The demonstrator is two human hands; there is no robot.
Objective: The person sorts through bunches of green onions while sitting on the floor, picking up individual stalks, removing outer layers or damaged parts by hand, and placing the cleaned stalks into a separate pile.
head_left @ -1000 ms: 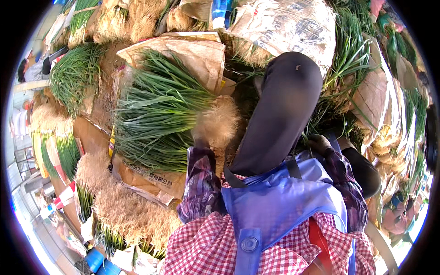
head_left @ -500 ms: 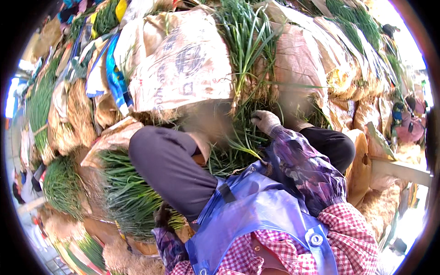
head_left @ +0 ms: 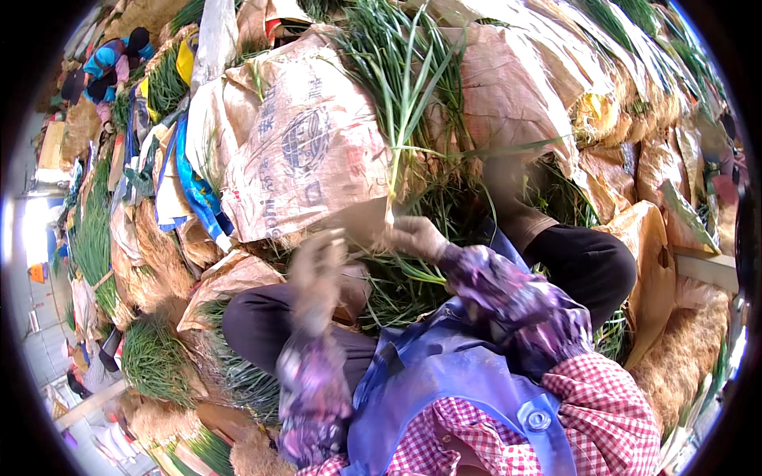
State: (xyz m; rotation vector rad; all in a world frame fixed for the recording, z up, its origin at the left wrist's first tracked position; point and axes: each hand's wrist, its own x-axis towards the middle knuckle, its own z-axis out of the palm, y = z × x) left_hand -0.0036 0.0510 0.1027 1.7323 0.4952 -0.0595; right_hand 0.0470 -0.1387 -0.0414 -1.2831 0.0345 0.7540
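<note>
In the head view my right hand (head_left: 417, 236) is closed at the pale lower end of a long green onion stalk (head_left: 403, 151), pinching it. My left hand (head_left: 316, 276), smeared by motion, is raised above my left knee, left of my right hand; its fingers are unclear. Loose green leaves (head_left: 401, 289) lie between my crossed legs. Just beyond my hands are a printed woven sack (head_left: 286, 159), more upright onion greens and a pinkish sack (head_left: 512, 95) to their right.
Bundles of greens with pale roots (head_left: 151, 246) and sacks surround me. A blue wrapper (head_left: 194, 182) lies ahead-left. A wooden beam (head_left: 702, 270) is at my right. Another person (head_left: 103, 67) in bright blue is at the far upper left.
My left hand has risen from beside my left leg to over the knee. My right hand has moved left onto the pale stalk end. The camera view has turned.
</note>
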